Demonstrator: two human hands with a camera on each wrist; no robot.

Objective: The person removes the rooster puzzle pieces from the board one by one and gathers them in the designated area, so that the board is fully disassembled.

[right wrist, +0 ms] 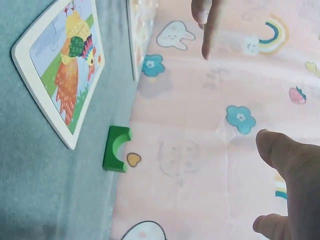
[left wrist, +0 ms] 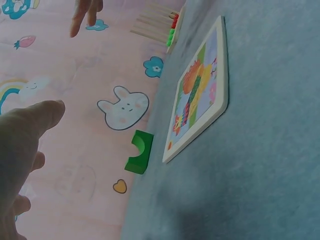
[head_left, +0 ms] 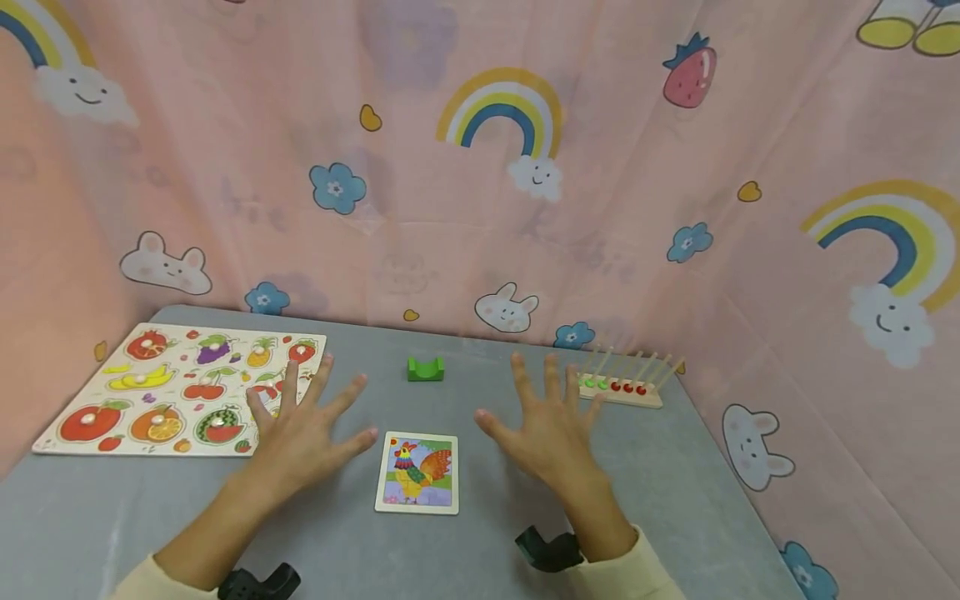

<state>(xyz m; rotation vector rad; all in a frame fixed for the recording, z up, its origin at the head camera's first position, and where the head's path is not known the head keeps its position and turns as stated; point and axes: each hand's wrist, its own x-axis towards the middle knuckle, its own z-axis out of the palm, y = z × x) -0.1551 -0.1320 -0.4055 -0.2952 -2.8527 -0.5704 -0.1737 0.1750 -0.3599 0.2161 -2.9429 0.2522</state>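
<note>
Both hands hover over the table with fingers spread, holding nothing. My left hand (head_left: pixel 300 437) overlaps the right edge of the fruit puzzle board (head_left: pixel 120 392) in the head view. On the other side, my right hand (head_left: pixel 551 429) is nearest to a small wooden rack (head_left: pixel 622 398) with upright pegs and green and red beads, partly covered by its fingers. Between the hands lies a rooster picture puzzle (head_left: pixel 417 473) in a pale frame. Farther back stands a green block (head_left: pixel 425 369) with a curved notch in its top, also seen in the right wrist view.
A grey cloth-like surface covers the table (head_left: pixel 420 558). Behind and to the right hangs a pink curtain (head_left: pixel 420 250) printed with rainbows, flowers and bunnies, meeting the table's back and right edges. Dark wrist devices (head_left: pixel 551 550) sit at both cuffs.
</note>
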